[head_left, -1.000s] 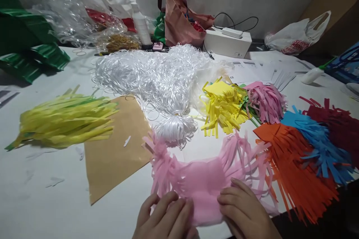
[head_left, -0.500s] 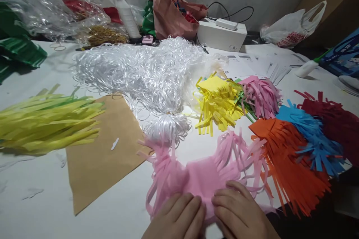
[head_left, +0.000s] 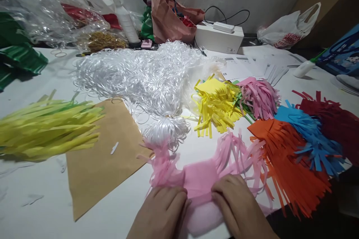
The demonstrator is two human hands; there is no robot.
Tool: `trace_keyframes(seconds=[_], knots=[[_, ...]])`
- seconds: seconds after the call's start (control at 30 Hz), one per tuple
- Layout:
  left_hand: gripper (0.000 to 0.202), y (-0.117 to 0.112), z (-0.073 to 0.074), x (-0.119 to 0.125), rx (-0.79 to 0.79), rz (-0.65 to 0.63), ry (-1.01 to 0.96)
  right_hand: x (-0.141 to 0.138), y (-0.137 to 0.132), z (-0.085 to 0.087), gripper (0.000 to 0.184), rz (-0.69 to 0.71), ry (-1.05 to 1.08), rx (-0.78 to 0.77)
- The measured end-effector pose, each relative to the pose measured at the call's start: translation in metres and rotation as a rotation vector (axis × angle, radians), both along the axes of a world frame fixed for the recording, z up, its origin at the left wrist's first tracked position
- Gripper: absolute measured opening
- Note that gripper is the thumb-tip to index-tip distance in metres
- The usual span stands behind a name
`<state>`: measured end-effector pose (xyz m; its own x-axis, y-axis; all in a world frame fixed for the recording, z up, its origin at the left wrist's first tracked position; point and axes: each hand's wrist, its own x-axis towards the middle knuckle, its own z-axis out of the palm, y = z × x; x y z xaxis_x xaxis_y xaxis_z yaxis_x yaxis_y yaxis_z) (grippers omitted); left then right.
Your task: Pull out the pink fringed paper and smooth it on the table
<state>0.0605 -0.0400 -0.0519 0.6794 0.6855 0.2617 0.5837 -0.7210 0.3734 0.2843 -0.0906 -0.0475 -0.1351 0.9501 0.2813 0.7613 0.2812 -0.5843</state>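
Observation:
A pink fringed tissue sheet point(head_left: 200, 177) lies on the white table point(head_left: 33, 213) at the near edge. My left hand point(head_left: 159, 213) and my right hand point(head_left: 238, 207) press on its plain middle band, fingers curled onto the paper and rolling it up from the near side. Its cut strips fan out to the left and right beyond my fingers. A rolled thickness of pink shows between my wrists.
A brown paper sheet point(head_left: 98, 157) lies left of the pink one, with yellow-green fringe point(head_left: 47, 127) beyond. A white ribbon bundle point(head_left: 146, 78) fills the middle. Yellow point(head_left: 214, 106), pink point(head_left: 259, 97), orange point(head_left: 288, 157), blue point(head_left: 311, 134) and dark red point(head_left: 333, 119) fringes lie right. Bags and a white box point(head_left: 218, 39) line the wall.
Both hands have pushed forward over the pink sheet, rolling its near edge up and gathering the middle band narrower. The view has shifted slightly to the right.

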Motion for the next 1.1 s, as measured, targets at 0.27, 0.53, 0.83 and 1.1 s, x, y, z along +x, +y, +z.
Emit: trace_keyframes(seconds=[0.27,0.53,0.83,1.1], knots=[[0.024,0.046,0.036,0.022,-0.417,0.112,0.481,-0.006,0.038,0.006,0.017,-0.096,-0.134,-0.344],[0.029,0.055,0.04,0.028,-0.541,0.19,0.472,-0.011,0.055,0.014,0.014,-0.122,-0.101,-0.286],[0.026,0.049,0.031,0.026,-0.509,0.183,0.503,0.01,0.042,0.023,0.021,0.078,0.136,-0.244],[0.037,0.024,0.034,0.012,-0.487,0.105,0.52,0.02,0.022,0.005,0.013,0.252,0.109,-0.008]])
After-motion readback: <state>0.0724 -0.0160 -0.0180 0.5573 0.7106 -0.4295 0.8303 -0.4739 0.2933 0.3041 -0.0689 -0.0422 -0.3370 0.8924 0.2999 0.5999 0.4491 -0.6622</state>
